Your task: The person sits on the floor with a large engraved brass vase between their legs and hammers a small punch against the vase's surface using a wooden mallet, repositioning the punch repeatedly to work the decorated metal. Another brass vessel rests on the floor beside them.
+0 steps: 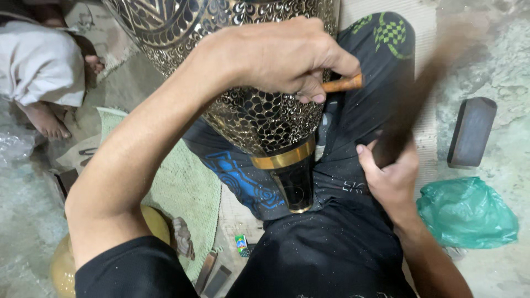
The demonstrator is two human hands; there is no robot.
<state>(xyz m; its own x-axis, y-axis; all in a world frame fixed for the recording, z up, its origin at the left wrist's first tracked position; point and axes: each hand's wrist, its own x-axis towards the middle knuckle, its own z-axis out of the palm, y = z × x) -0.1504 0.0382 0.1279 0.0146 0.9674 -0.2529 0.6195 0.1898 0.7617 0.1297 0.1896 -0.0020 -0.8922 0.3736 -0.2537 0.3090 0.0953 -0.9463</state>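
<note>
A large brass vase (248, 116) with black and gold engraved patterns lies across my lap, its narrow foot pointing toward me. My left hand (287, 55) rests on the vase's side and grips a small chisel with a wooden handle (343, 84), tip hidden under the fingers. My right hand (389, 176) is closed around the handle of a dark wooden mallet (419, 94), which is blurred with motion above my right thigh.
A dark rectangular block (471, 132) and a green plastic bag (466, 212) lie on the concrete floor at right. A green mat (182, 182), a round brass piece (63, 267) and small tools lie at left. Another person's bare feet (49, 121) show at the far left.
</note>
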